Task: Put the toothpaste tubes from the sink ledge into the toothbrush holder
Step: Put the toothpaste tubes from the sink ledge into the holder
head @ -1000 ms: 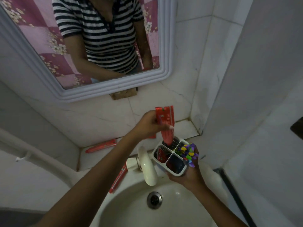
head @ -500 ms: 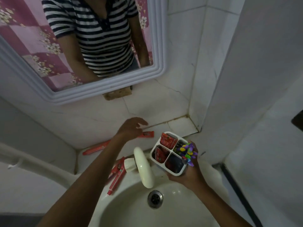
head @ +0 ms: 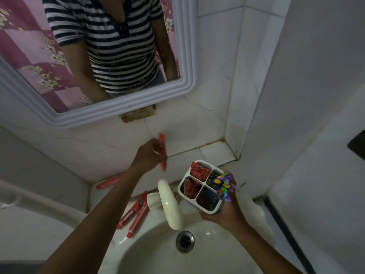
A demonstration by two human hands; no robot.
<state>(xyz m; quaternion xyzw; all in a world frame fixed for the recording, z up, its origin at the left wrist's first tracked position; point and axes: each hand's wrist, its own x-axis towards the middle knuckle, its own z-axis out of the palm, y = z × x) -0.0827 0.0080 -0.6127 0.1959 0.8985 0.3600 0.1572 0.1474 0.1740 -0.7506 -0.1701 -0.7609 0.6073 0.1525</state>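
Note:
My left hand (head: 148,155) grips a red toothpaste tube (head: 162,150), lifted above the ledge and nearly upright, left of the holder. My right hand (head: 227,210) holds a white toothbrush holder (head: 182,186) with four compartments over the sink's back edge. Red tubes stand in its two left compartments (head: 198,172); colourful toothbrushes (head: 223,183) fill the right one. One more red tube (head: 107,183) lies on the ledge at the left, and two tubes (head: 134,214) lie on the sink rim beside the tap.
A white tap (head: 169,204) juts over the sink basin (head: 154,260), between my two hands. The drain (head: 185,241) is below it. A mirror (head: 98,56) hangs on the tiled wall above. A white wall closes in on the right.
My left hand dropped a tube into the holder's back compartment, reached to the ledge, and has now lifted another red tube off it. The holder has stayed in my right hand.

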